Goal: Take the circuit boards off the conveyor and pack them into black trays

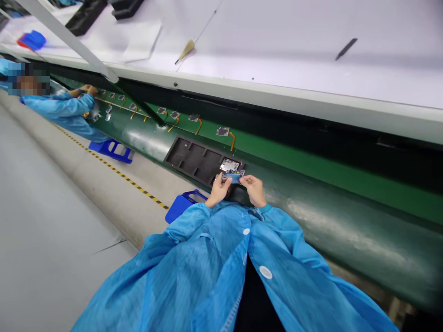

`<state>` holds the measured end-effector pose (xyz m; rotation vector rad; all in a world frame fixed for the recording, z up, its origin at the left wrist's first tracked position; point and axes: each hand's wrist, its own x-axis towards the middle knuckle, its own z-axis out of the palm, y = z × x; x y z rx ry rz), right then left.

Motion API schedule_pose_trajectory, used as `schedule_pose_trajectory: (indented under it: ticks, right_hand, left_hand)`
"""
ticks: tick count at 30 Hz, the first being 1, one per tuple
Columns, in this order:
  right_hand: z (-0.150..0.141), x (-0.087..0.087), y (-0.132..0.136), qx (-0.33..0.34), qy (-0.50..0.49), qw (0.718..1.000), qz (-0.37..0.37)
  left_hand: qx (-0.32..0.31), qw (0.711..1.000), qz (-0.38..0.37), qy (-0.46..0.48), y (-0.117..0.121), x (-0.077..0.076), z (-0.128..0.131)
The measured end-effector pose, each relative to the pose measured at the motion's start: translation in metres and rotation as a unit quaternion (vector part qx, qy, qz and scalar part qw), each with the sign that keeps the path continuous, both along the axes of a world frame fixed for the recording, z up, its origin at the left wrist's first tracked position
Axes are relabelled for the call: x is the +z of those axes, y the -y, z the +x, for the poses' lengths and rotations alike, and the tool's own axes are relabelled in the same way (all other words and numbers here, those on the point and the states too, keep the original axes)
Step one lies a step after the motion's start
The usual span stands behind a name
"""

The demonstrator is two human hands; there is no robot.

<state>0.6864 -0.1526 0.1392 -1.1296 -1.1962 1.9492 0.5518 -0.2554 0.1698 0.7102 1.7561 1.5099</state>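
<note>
My left hand [218,188] and my right hand [254,188] both pinch a small blue electronic module [233,176] between their fingertips, just above the near right corner of a black moulded tray [194,159]. A silver circuit board [229,165] lies in the tray pocket right behind the module. My blue smock sleeves reach up to both wrists.
A green conveyor belt [311,170] carries several small boards with orange flex cables [224,132] to the left. At the far left another person in a blue smock [62,108] works at the belt. A white shelf [277,60] above holds a brush [185,50]. Blue stools [111,150] stand on the floor.
</note>
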Motion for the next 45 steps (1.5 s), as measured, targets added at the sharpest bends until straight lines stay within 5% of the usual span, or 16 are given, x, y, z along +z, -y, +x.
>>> schedule_pose_trajectory:
  ticks: [5, 10, 16, 25, 30, 34, 38, 41, 45]
  right_hand:
    - [-0.019, 0.0, 0.004, 0.064, -0.029, 0.996, -0.051]
    - [-0.025, -0.002, 0.009, 0.092, -0.044, 0.993, -0.06]
    - [0.01, -0.027, 0.003, 0.082, 0.005, 0.993, -0.085]
    - [0.069, -0.076, -0.004, -0.007, 0.094, 0.995, -0.042]
    - [0.08, -0.099, -0.017, -0.049, 0.187, 0.981, -0.004]
    - [0.084, -0.112, -0.029, -0.063, 0.235, 0.969, 0.041]
    - [0.081, -0.125, -0.036, 0.045, 0.341, 0.924, 0.168]
    - [0.074, -0.129, -0.041, 0.121, 0.398, 0.886, 0.206]
    - [0.061, -0.122, -0.048, 0.186, 0.434, 0.853, 0.219]
  left_hand:
    - [0.001, 1.0, 0.001, 0.026, 0.004, -0.009, -0.022]
    - [0.084, 0.991, -0.104, 0.025, -0.005, -0.003, -0.103]
    - [0.05, 0.978, -0.205, 0.003, -0.04, 0.001, -0.177]
    - [0.002, 0.973, -0.23, 0.033, -0.047, -0.016, -0.173]
    - [0.017, 0.966, -0.248, -0.075, -0.045, -0.019, -0.16]
    - [0.014, 0.901, -0.306, -0.306, -0.041, -0.015, -0.152]
    - [0.01, 0.834, -0.318, -0.451, -0.038, -0.006, -0.155]
    - [-0.001, 0.825, -0.306, -0.476, -0.062, 0.001, -0.166]
    - [-0.059, 0.834, -0.292, -0.465, -0.146, -0.004, -0.179]
